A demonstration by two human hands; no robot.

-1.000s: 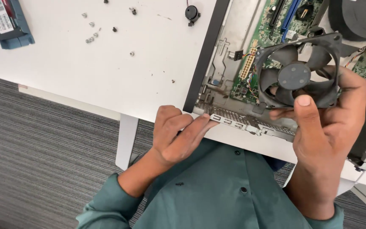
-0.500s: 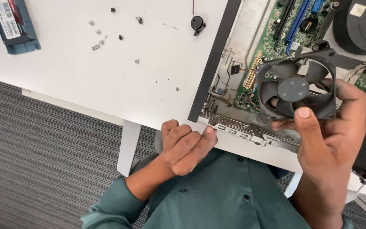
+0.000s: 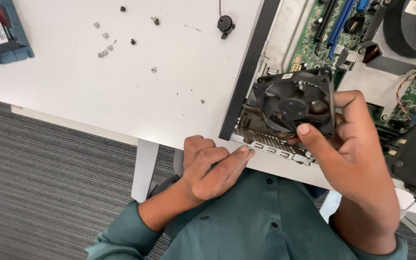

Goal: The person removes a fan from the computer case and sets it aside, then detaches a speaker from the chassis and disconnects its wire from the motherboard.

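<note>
Head view: right hand (image 3: 357, 159) gripped a black square fan (image 3: 294, 103), thumb pressed on its front and fingers wrapped round its right side, above the open computer case (image 3: 251, 82). Left hand (image 3: 213, 168) lay loosely curled, fingers together, fingertips touching the case's near edge. The white table (image 3: 121, 96) bore scattered screws (image 3: 103, 53), a small round black buzzer (image 3: 225, 24) and a blue-cased drive (image 3: 1, 31).
</note>
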